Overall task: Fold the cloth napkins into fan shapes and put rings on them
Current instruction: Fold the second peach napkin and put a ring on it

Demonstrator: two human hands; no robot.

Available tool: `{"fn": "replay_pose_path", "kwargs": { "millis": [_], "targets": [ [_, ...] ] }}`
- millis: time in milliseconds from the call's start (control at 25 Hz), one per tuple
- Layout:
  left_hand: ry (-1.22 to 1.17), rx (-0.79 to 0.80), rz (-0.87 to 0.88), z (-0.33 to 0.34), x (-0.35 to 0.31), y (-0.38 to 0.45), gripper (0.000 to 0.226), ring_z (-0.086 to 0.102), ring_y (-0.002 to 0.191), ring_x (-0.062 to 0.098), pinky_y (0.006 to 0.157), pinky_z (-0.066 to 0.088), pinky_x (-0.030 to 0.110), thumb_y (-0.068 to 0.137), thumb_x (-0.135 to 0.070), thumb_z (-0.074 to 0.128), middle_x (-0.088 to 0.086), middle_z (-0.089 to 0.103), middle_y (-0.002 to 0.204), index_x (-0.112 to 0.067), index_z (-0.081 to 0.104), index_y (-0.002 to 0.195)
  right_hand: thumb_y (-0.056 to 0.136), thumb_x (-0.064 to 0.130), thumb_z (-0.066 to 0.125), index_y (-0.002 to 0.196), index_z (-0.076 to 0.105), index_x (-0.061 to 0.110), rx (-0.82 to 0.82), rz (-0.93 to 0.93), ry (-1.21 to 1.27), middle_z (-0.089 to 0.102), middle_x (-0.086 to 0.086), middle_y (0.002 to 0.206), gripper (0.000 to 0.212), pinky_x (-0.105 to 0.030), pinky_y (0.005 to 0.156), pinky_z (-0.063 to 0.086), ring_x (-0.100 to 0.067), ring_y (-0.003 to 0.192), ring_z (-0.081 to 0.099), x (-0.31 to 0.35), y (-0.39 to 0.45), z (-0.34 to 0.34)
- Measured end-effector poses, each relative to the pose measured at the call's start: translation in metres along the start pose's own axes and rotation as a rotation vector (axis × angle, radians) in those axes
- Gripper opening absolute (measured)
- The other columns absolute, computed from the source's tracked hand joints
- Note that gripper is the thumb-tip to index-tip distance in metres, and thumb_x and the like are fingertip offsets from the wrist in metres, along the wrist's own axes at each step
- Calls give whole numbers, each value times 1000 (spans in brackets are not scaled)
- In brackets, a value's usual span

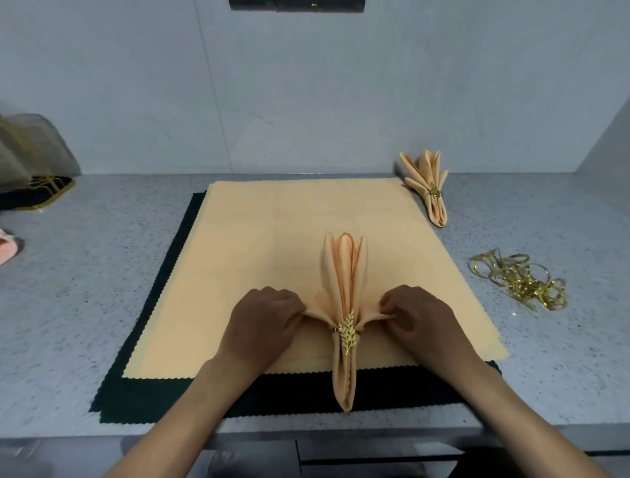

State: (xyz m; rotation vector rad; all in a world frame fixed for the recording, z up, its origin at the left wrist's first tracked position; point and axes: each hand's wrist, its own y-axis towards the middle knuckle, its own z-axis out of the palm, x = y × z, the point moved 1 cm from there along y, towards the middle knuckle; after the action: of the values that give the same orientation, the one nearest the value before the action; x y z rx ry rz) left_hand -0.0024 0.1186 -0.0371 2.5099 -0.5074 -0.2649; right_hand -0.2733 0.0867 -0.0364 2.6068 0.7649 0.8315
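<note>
Pleated peach cloth napkin [344, 273], matt and soft-looking, cinched by a shiny gold metal leaf-shaped ring [347, 332]. Flat peach cloth squares [289, 239], matt with scalloped edges, lying on dark green cloth [163, 392] of similar matt finish. Grey speckled stone-like countertop [102, 273], smooth with a slight sheen. Loose heap of glossy gold metal rings [520, 278]. Second ringed peach cloth fan [428, 184], matt. Sheer grey gauzy bag [30, 150], semi-transparent.

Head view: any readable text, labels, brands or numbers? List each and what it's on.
None readable.
Napkins, gold rings, counter, wall: no print on any.
Dark fixture at the top edge: one small bright spot, too small to tell if it is a mark.
</note>
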Motion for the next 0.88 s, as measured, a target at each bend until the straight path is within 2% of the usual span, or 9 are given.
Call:
{"fn": "replay_pose_path", "kwargs": {
  "millis": [80,200,360,440,520,640,760,800,880],
  "targets": [
    [66,-3,127,4,1,-9,25,65,75,21,61,51,29,84,-17,51,-2,73,96,-15,76,84,75,13,73,86,59,25,35,-21,-88,64,13,94,22,-29,70,51,-12,87,59,3,-8,-2],
    [46,12,233,6,3,-10,21,61,84,19,64,56,32,83,-6,55,2,70,103,-8,74,90,80,20,62,84,65,19,49,-139,-202,63,10,97,5,-30,71,51,-15,89,59,9,-14,-8],
    [-79,109,253,-1,4,-9,34,65,82,21,70,57,30,81,-1,68,6,73,95,-6,69,114,89,26,54,107,75,19,53,-204,-275,69,9,106,28,-31,84,50,-18,100,61,7,-24,-11],
    [-101,162,244,-8,0,-13,33,67,92,22,79,55,32,89,-14,63,5,73,107,-10,66,121,93,30,49,122,70,19,33,-193,-328,71,6,113,37,-37,89,51,-23,109,62,12,-33,-11],
    [-79,232,193,-16,-6,-23,38,61,115,20,96,49,35,96,-31,49,1,65,128,-15,65,126,97,36,45,125,68,19,38,-172,-375,69,2,121,40,-43,90,53,-30,116,61,17,-43,-9],
    [3,395,82,-20,-14,-41,59,28,146,21,116,25,38,102,-52,28,-3,33,158,-19,39,150,101,48,32,135,59,22,135,-51,-445,58,1,140,51,-43,100,45,-30,127,54,22,-55,-2],
    [-26,540,55,-21,-20,-51,75,-7,151,15,120,-1,38,96,-68,5,-9,-4,164,-25,6,158,103,51,21,145,46,26,217,-41,-477,46,3,151,55,-38,109,27,-25,136,45,23,-65,0],
    [-98,570,20,-24,-19,-46,77,-9,150,11,120,-4,35,93,-71,0,-12,-5,163,-28,6,158,103,53,18,144,47,28,223,-36,-436,46,6,150,56,-34,109,26,-23,137,44,23,-61,-4],
    [-256,515,-76,-31,-15,-28,70,17,149,13,118,12,29,96,-65,11,-11,24,160,-28,30,153,103,51,21,142,49,32,233,90,-223,48,11,147,52,-28,109,26,-18,139,41,25,-40,-18]
  ]
}}
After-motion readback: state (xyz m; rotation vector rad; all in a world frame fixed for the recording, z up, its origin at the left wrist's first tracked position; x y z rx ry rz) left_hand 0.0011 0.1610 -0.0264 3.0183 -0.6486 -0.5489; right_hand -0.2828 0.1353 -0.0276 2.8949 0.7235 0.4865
